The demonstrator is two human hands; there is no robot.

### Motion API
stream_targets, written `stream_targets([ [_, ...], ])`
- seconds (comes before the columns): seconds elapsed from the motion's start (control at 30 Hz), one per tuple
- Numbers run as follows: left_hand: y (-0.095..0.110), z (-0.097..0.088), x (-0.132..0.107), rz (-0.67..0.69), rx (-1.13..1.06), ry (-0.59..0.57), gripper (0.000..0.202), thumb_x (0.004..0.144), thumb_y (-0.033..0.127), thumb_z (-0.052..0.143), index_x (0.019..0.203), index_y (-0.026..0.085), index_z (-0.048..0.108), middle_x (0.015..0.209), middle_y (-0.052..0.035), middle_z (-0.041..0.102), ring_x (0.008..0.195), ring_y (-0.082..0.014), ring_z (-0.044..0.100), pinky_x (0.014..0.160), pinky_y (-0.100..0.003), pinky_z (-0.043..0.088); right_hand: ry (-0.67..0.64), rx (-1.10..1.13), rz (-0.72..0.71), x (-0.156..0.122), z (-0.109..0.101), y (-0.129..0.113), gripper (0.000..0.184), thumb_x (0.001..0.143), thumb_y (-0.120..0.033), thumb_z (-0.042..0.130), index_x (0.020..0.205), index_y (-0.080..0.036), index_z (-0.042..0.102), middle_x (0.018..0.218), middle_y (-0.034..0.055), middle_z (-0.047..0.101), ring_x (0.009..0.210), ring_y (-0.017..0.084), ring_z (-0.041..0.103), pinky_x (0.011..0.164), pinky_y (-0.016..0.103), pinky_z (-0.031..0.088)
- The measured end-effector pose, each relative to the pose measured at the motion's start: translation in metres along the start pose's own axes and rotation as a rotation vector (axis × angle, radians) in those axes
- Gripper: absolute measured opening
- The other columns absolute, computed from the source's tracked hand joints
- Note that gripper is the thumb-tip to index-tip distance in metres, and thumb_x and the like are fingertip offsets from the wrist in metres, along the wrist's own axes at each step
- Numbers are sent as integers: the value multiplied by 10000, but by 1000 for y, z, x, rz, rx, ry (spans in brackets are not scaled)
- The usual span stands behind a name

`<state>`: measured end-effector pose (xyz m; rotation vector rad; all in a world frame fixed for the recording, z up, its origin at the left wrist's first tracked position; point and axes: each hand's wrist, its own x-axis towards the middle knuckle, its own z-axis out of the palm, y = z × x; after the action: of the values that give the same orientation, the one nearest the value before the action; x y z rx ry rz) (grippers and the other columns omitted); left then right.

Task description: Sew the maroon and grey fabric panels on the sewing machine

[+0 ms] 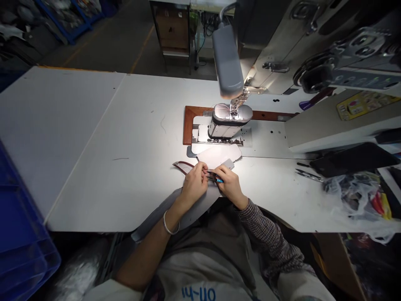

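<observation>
My left hand and my right hand meet at the near edge of the white table, just in front of the sewing machine's post bed. Both hands are closed in a pinch on a dark red strap that loops out to the left. A small tool with a blue tip shows at my right fingers. A light grey leather piece lies under the lamp's light just beyond my fingers. A larger grey piece hangs over the table edge under my left wrist.
A grey lamp head hangs over the needle area. The sewing machine's body fills the upper right. Thread snips, a black object and a plastic bag of bits lie at right. A blue crate stands at the lower left.
</observation>
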<state>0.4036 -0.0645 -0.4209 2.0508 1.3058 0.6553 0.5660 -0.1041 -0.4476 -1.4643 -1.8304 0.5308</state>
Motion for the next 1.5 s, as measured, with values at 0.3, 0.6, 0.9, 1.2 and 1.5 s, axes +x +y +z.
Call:
stream_targets([
  [0.3, 8, 2, -5, 42, 126, -26, 87, 869, 162, 563, 928, 216, 596, 929, -16, 586, 858, -163, 575, 744, -271, 456, 237, 471, 373, -5, 6, -19, 208, 956, -381, 514, 861, -208, 580, 803, 10, 637, 773, 164, 601, 760, 267, 467],
  [0.6, 4, 11, -11, 184, 357, 28, 128, 945, 185, 493, 971, 223, 612, 942, -37, 616, 922, -188, 571, 755, -285, 426, 298, 1081, 632, -10, -8, -25, 248, 849, -384, 671, 787, -180, 545, 628, -37, 491, 452, 56, 378, 363, 182, 169],
  [0.9, 6, -2, -6, 70, 109, 2, 133, 977, 214, 453, 901, 210, 562, 884, -11, 625, 846, -163, 584, 751, -274, 408, 133, 530, 480, -13, -12, -18, 297, 948, -431, 512, 963, -183, 675, 705, 20, 659, 512, 129, 555, 521, 248, 442],
  [1.2, -1, -1, -2, 83, 36, -19, 174, 989, 190, 343, 890, 203, 486, 880, -36, 537, 842, -181, 519, 768, -297, 405, 41, -59, 276, 12, 1, -3, 163, 937, -288, 527, 851, -203, 637, 841, 48, 678, 786, 212, 619, 686, 283, 419],
  [1.5, -3, -1, 3, 11, -87, -8, 144, 976, 184, 330, 864, 214, 415, 784, -1, 510, 740, -156, 525, 725, -283, 404, 7, -169, 311, 15, 5, 0, 165, 939, -308, 518, 857, -209, 622, 833, 45, 673, 774, 214, 617, 650, 277, 392],
])
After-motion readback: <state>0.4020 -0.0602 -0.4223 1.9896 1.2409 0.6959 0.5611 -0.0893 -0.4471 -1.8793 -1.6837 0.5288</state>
